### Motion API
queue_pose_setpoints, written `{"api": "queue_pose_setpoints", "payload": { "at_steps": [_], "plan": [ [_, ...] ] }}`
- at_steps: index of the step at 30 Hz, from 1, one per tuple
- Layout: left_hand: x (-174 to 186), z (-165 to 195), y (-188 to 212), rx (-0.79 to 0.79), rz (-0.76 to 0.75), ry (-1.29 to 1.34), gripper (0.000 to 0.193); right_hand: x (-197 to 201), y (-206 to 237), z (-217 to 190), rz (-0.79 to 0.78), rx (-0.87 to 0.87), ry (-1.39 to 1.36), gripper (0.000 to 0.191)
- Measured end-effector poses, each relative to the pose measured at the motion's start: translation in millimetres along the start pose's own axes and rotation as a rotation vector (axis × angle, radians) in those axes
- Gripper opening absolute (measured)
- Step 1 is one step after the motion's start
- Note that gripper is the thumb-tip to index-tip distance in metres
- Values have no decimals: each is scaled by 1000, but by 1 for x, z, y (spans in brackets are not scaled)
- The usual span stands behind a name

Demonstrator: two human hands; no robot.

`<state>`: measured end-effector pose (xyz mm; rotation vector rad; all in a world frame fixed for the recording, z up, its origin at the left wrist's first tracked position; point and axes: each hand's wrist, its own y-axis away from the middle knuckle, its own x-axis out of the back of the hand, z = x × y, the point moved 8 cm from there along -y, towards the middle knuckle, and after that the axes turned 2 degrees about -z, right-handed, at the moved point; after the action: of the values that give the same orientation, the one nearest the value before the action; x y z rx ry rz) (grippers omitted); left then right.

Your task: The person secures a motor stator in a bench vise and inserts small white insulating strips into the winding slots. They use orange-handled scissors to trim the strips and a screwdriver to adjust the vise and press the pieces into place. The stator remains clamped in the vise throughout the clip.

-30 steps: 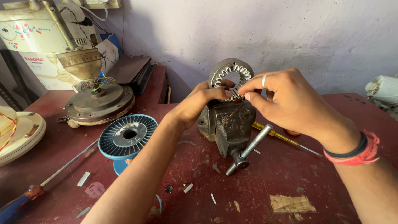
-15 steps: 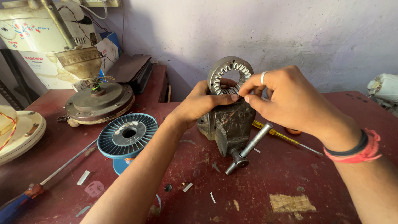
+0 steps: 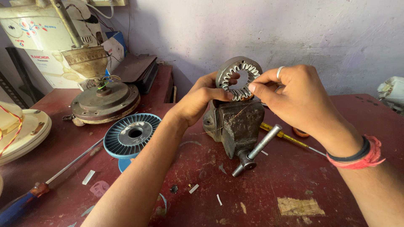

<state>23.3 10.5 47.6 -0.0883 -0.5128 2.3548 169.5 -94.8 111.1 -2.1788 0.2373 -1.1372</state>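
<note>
From the head camera, both hands met over a dark bench vise (image 3: 235, 126) at the middle of a red worktable (image 3: 294, 176): the left hand (image 3: 198, 101) gripped the left edge of a toothed metal stator ring (image 3: 238, 78) with closed fingers, and the right hand (image 3: 294, 96) pinched its right edge between thumb and forefinger. Compared with half a second before, the ring stood a little higher and more upright above the vise top. A blue wire spool (image 3: 132, 135) lay to the left, a yellow-handled screwdriver (image 3: 286, 136) to the right behind the vise handle.
</note>
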Motion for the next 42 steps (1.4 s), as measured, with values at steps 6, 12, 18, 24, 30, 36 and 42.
{"api": "queue_pose_setpoints", "payload": {
  "at_steps": [6, 12, 18, 24, 30, 36, 42],
  "plan": [
    [-6, -3, 1, -3, 126, -29, 59, -6, 0, 0, -28, -29, -3, 15],
    [-10, -4, 0, -4, 138, -5, 45, -4, 1, -3, -46, 48, -60, 19],
    [-9, -5, 0, -9, 123, -23, 45, 1, 2, 4, -60, -26, -70, 18],
    [-8, 0, 3, -39, 102, -82, 58, -1, 3, 0, -61, -7, -62, 20],
    [-6, -3, 2, -51, 89, -117, 63, -3, 4, -10, 10, 55, 62, 16],
    [3, -1, 0, -94, 14, 14, 59, -4, 11, -23, 121, 253, 122, 12],
    [-1, 0, 4, -78, 11, 5, 49, -11, 13, -26, 161, 349, 157, 11]
  ]
}}
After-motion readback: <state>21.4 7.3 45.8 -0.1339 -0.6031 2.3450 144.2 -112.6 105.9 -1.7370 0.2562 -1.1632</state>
